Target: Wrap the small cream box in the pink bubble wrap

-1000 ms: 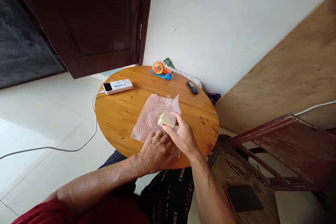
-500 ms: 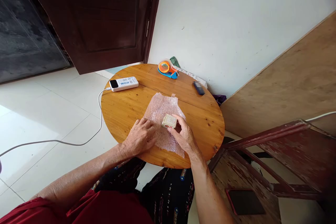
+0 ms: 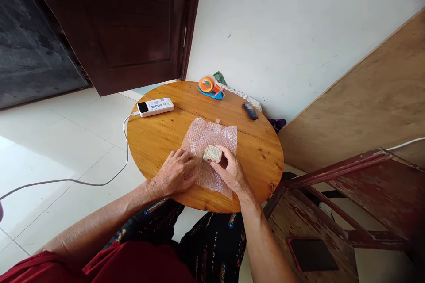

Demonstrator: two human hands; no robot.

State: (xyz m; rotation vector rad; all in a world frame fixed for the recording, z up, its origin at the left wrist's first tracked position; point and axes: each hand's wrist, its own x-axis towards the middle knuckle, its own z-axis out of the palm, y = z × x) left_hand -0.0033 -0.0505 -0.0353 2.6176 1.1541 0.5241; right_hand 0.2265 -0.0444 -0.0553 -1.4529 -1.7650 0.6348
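Observation:
A small cream cardboard box (image 3: pixel 212 153) with printed text and a red mark stands over the middle of a sheet of bubble wrap (image 3: pixel 210 181). My right hand (image 3: pixel 231 171) grips it from the right, thumb on the near side and fingers round the far side. At the sheet's left edge, my left hand (image 3: pixel 177 171) is closed with bent fingers, holding the wrap against the table; its fingertips are partly hidden. Both hands are over the near half of a round wooden table (image 3: pixel 156 141).
A white power bank (image 3: pixel 156 107) with a cable (image 3: pixel 126 141) lies at the table's left. Toward the back are an orange and blue tape dispenser (image 3: pixel 210 87) and a dark, blurred-out object (image 3: pixel 250 110). A tablet-like dark slab (image 3: pixel 312 254) rests on the wooden chair (image 3: pixel 295 216) at right.
The bubble wrap's far right corner has unfolded and now lies flatter and further out. The box has shifted slightly left and tilts a little differently in my right hand. My left hand has barely moved.

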